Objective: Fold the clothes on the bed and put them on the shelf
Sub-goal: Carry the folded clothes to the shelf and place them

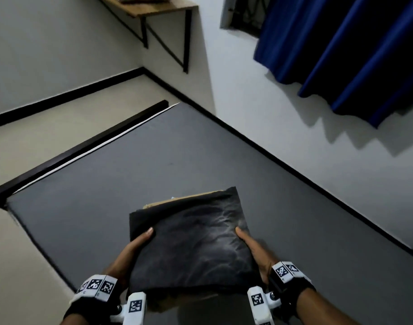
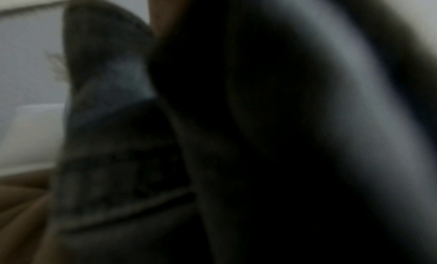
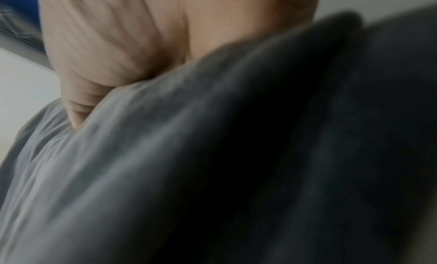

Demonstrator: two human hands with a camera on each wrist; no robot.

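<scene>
Both hands out in front, holding folded clothes [image 1: 189, 245] up over the bed [image 1: 121, 184], one hand per side.

L hand [image 1: 130, 252]: at left edge of stack, thumb laid flat on top, tip pointing fwd. Rest of fingers go under the stack, not visible; thumb above w/ the rest below suggests a clamp on the edge, but spread of the lower fingers can't be told. Wrist strap w/ black-white marker tags.

R hand [image 1: 254, 252]: mirrors it at right edge, thumb on top, other fingers hidden beneath. R wrist view shows palm and thumb base pressed into grey-black cloth [image 3: 212, 156]; fingertips out of frame.

Stack: dark grey/black piece on top, creased, pale streaks across it. Tan layer peeks out along the far edge; something pale also shows under the near edge. How many garments in total: can't tell.

Bed: grey cover, dark frame along left side, set against the white wall. Stack looks lifted clear of it, near the person's body; contact at the underside not visible.

Shelf [image 1: 158, 8]: wooden, on black brackets, high on wall at top of head view, well apart from the stack. Pale item on it, cut off by frame edge. Blue curtain [image 1: 341, 50] upper right.

L wrist view v. dark and blurred: dark cloth fills most of it, brownish skin at top and lower-left corner. No finger detail readable.
</scene>
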